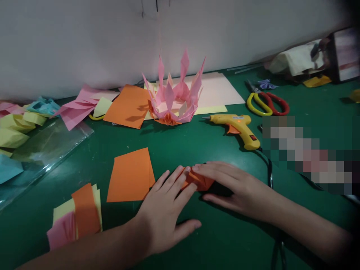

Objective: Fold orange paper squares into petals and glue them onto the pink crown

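Note:
A small folded orange paper piece (198,180) lies on the green table (225,240) in front of me. My left hand (165,210) lies flat with fingers stretched out, their tips pressing on the left side of the piece. My right hand (233,189) also lies flat, fingers extended over the piece's right side and top. Just left of my hands lie orange paper sheets (131,175).
A pink and orange paper crown-like flower (176,99) stands at the back centre on pale sheets. A yellow glue gun (239,127) lies to its right, with yellow and red scissors (267,103) behind. Folded coloured papers (77,217) and a clear plastic bag (45,150) are at left.

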